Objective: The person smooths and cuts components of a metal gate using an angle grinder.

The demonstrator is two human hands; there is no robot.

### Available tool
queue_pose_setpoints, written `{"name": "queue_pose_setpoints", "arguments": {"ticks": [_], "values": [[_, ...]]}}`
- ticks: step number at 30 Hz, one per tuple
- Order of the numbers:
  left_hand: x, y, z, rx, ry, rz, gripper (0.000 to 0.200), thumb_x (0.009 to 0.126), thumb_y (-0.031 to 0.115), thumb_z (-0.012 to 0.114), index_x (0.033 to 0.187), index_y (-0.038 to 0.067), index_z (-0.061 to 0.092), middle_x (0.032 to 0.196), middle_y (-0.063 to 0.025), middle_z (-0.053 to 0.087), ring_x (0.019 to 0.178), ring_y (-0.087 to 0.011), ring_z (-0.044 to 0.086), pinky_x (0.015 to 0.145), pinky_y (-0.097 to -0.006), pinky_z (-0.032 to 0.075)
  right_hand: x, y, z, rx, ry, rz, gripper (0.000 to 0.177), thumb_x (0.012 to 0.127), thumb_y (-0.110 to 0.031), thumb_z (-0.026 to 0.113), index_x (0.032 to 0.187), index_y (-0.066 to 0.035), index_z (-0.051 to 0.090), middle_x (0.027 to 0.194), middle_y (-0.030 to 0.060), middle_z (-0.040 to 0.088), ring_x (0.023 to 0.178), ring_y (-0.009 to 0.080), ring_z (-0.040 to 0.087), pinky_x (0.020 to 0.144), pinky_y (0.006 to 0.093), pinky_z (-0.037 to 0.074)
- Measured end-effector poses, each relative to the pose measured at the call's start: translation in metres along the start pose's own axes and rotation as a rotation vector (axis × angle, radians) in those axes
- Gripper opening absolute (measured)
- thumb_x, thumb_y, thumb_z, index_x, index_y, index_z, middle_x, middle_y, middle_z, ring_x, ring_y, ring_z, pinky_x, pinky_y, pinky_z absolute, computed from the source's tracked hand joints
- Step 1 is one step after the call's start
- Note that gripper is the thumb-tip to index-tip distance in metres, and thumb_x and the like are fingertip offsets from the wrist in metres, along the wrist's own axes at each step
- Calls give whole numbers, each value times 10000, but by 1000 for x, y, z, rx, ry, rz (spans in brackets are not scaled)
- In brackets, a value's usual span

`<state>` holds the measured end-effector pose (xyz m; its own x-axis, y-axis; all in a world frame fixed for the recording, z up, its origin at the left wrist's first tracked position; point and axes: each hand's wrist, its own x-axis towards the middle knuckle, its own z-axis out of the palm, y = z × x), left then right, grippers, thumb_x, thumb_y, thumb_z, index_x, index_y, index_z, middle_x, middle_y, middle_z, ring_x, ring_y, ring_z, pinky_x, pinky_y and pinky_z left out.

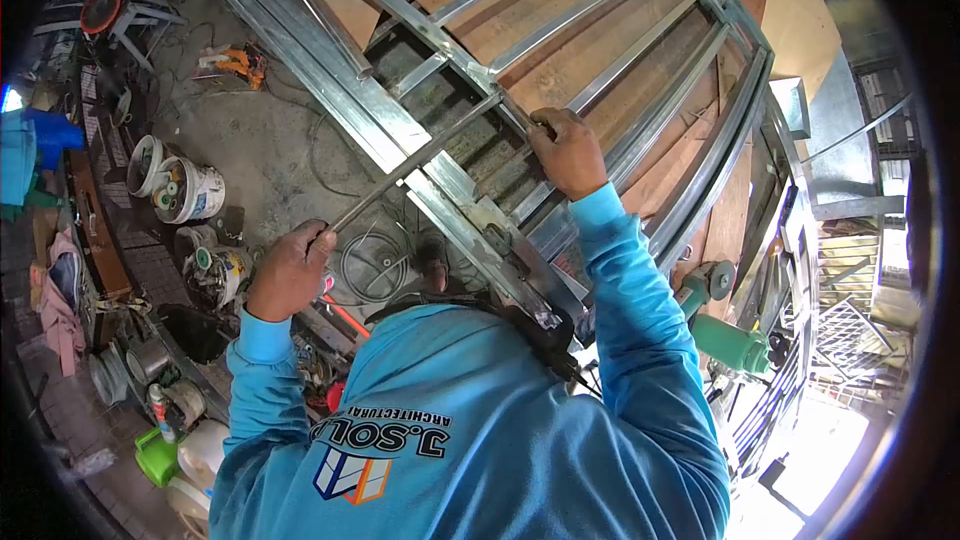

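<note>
My left hand (290, 268) is closed around the near end of a long, thin metal bar (385, 183). The bar slants up to the right, crosses over light steel channels (330, 100), and its far end meets the side rail of a metal frame (590, 35). My right hand (568, 150) is at that rail, just right of the bar's far end. Its thumb and fingers are pressed together there, and whatever is between them is hidden. The frame has several crossbars and a curved outer edge, and lies over brown boards (560, 70).
Buckets (190, 190) of small items stand on the concrete floor at left, with an orange tool (235, 65) beyond them. A coiled cable (375, 265) lies near my feet. A green angle grinder (705, 285) and a green bottle (730, 342) are by my right arm.
</note>
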<state>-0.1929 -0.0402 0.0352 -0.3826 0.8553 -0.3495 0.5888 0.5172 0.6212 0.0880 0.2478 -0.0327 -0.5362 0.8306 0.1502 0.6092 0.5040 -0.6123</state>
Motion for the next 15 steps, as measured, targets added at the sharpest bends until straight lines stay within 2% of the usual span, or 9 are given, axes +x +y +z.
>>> {"name": "queue_pose_setpoints", "arguments": {"ticks": [3, 6, 10, 13, 15], "values": [[-1, -2, 16, 21, 21, 0, 407, 1044, 353, 528, 1111, -35, 632, 916, -278, 641, 843, -445, 612, 766, -473, 481, 4, 3, 0, 35, 39, 12, 294, 908, -246, 665, 1114, -44, 721, 1083, 249, 691, 1024, 432, 657, 929, 467, 519], [-9, 0, 25, 18, 16, 69, 391, 1049, 369, 514, 1128, 1, 622, 913, -276, 661, 869, -489, 628, 756, -510, 492, 4, 7, 0, 44, 45, 7, 295, 904, -242, 667, 1113, -43, 726, 1078, 245, 698, 1031, 426, 659, 934, 460, 520], [-2, 8, 11, -70, -196, 8, 372, 1057, 368, 509, 1081, 9, 604, 848, -224, 647, 783, -458, 596, 705, -494, 470, 2, 10, -2, 96, 28, 52, 297, 901, -238, 667, 1110, -38, 735, 1109, 232, 703, 1058, 420, 659, 950, 450, 518], [11, 22, 9, -129, -281, -30, 364, 1055, 362, 513, 1117, 11, 588, 876, -226, 656, 824, -467, 611, 731, -497, 479, 2, 7, -8, 121, -28, 97, 300, 901, -245, 666, 1101, -34, 740, 1125, 221, 705, 1072, 413, 660, 956, 444, 518], [21, 22, 19, -142, -198, 132, 335, 1046, 312, 534, 1150, -2, 587, 928, -229, 653, 857, -440, 613, 763, -479, 477, 2, 10, -8, 109, -25, 92, 307, 901, -251, 665, 1104, -32, 740, 1137, 217, 704, 1076, 406, 662, 956, 442, 518]]}}
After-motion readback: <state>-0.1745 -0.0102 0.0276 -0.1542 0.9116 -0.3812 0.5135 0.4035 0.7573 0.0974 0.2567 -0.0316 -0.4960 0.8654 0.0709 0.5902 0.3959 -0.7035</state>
